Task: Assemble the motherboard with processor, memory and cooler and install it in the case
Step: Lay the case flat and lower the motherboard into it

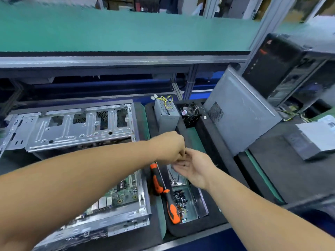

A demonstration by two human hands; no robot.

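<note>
Below the right hand (192, 167), two screwdrivers (164, 192) and a screw tray (194, 205) crowd the way; beyond it green mat (194, 140) lies bare before the fan (190, 113).

case (76, 129): silver, open, lying flat, left | motherboard (123, 194): green, seated inside case

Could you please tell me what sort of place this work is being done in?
Probably a computer assembly line workstation: an open metal case holding a motherboard, a tray of screws beside an orange screwdriver, and a power supply.
</note>
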